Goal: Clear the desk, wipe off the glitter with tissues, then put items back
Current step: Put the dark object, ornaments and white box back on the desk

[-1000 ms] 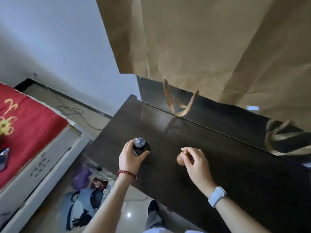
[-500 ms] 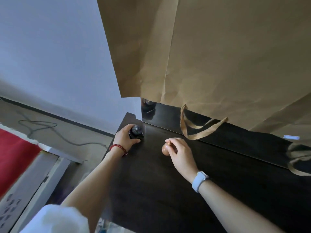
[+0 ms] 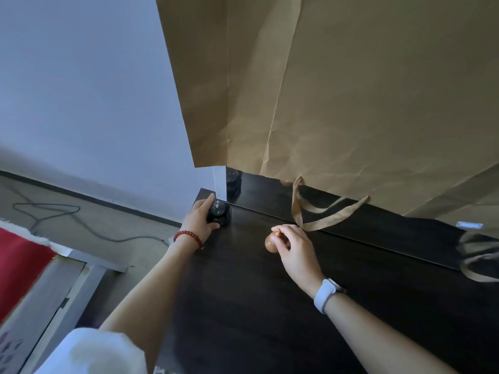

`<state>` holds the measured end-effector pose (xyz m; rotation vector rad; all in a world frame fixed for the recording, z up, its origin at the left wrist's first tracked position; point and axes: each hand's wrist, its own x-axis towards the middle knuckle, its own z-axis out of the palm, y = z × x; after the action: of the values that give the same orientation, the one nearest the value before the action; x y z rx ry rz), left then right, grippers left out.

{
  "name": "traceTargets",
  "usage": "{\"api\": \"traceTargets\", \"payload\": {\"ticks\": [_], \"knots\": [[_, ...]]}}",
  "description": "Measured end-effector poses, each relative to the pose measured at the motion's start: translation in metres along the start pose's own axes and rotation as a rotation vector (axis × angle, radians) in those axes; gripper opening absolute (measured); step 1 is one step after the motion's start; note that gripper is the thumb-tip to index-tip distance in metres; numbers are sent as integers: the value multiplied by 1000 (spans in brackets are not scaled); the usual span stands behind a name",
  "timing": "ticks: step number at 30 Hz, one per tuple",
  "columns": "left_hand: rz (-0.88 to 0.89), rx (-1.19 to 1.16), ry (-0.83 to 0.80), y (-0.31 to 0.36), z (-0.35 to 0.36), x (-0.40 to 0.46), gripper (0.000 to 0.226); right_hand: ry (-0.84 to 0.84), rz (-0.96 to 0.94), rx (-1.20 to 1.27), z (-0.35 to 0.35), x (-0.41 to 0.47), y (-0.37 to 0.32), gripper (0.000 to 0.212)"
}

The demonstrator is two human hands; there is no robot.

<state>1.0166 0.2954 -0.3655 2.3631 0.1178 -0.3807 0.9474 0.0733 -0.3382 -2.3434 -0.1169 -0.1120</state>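
Note:
A dark wooden desk fills the lower middle of the view. My left hand, with a red bead bracelet on the wrist, grips a small black ornament with a glittery ball that rests on the desk's far left corner. My right hand, with a white band on the wrist, holds a small brown gourd-shaped ornament by its top; the gourd stands on the desk a little in from the back edge.
A big brown paper bag hangs upside down against the mirror strip behind the desk, its woven handle drooping onto the surface. A grey cable lies on the floor at left, beside a red cloth.
My left hand carried the black ornament from the near left edge to the far left corner. My right hand and the gourd moved toward the back of the desk.

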Motion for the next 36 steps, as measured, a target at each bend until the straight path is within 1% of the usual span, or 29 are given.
{"api": "traceTargets", "payload": {"ticks": [2,4,6,7,9,13,17,19,22,24,28,30,36], "knots": [[-12,30,58,4,4,-8,82,6,-4,3,-5,-2,3,15],[-20,52,178,12,16,-24,82,14,0,4,-13,-6,7,15],[-5,65,296,28,35,-47,74,28,21,7,-24,-13,16,15],[26,72,316,39,48,-59,69,35,34,6,-31,-17,21,16],[122,102,272,64,77,-78,61,59,62,-7,-49,-30,35,17],[291,242,55,128,139,-96,55,148,155,-14,-99,-65,77,18],[385,377,-111,201,204,-109,55,280,274,-24,-163,-113,133,17],[434,424,-174,236,240,-117,55,366,334,-76,-198,-137,163,17],[489,489,-240,286,294,-129,55,466,447,-155,-249,-167,213,15],[508,515,-265,314,325,-134,55,504,499,-152,-276,-178,247,14],[473,527,-280,351,366,-143,55,493,446,-184,-306,-175,289,5],[453,553,-281,355,377,-147,55,458,435,-174,-311,-167,298,2],[337,566,-295,349,386,-155,56,324,429,-110,-308,-143,316,4]]}}
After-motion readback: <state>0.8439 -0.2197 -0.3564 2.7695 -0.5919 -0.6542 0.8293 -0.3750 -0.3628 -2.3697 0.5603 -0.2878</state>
